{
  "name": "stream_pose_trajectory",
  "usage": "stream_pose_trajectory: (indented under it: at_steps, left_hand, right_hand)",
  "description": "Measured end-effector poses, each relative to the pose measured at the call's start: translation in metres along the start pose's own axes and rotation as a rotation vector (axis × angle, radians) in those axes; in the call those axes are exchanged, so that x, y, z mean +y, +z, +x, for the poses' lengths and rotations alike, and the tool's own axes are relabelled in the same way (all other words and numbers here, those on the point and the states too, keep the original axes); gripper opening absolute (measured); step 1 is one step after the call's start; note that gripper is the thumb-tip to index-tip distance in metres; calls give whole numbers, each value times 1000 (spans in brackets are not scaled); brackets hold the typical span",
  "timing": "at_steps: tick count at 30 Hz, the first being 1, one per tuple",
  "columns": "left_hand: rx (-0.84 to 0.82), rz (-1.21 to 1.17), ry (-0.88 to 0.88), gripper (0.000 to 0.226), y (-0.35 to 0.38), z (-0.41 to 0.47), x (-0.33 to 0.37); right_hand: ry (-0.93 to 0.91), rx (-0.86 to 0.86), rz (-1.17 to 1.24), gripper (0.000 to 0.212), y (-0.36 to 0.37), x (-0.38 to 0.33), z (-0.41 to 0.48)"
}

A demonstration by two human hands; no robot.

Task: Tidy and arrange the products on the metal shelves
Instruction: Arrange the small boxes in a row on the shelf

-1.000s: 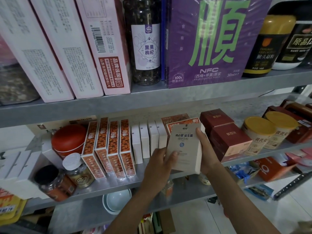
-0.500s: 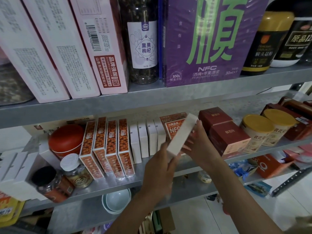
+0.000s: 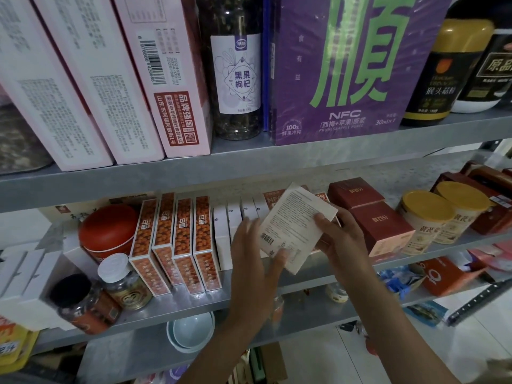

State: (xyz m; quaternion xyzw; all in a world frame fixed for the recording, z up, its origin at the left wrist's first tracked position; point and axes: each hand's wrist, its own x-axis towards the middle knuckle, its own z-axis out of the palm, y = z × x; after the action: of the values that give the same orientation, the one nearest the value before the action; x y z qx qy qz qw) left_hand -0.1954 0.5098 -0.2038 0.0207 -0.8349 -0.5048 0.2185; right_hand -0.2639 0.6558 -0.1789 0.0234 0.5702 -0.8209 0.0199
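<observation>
A flat white box (image 3: 295, 225) with fine print and a barcode facing me hangs tilted in front of the middle metal shelf (image 3: 182, 300). My right hand (image 3: 340, 239) grips its right edge, thumb on the printed face. My left hand (image 3: 257, 250) touches the box's lower left corner with its thumb, the other fingers spread behind it. Behind the box stand a row of plain white boxes (image 3: 235, 231) and an orange NFC box (image 3: 273, 200), partly hidden.
Orange patterned boxes (image 3: 177, 239), a red tin (image 3: 108, 231) and two jars (image 3: 124, 281) fill the shelf's left. Dark red boxes (image 3: 379, 225) and yellow-lidded tubs (image 3: 426, 217) stand right. The upper shelf (image 3: 304, 159) carries pink boxes, a bottle and a purple box (image 3: 346, 67).
The white box has been turned over between my hands, from front label through edge-on to its printed back with the barcode. Both hands stayed in front of the middle shelf.
</observation>
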Motion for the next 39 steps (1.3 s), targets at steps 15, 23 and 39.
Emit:
stream_pose_trajectory:
  at_steps: [15, 23, 39]
  left_hand:
    - [-578, -313, -268, 39, -25, 17, 2]
    - [-728, -405, -464, 63, -31, 21, -3]
    - [-418, 926, 222, 69, -11, 69, -42]
  right_hand:
    - [62, -135, -146, 26, -19, -31, -11]
    - [-46, -294, -399, 36, -51, -27, 4]
    - [-302, 467, -347, 24, -4, 0, 38]
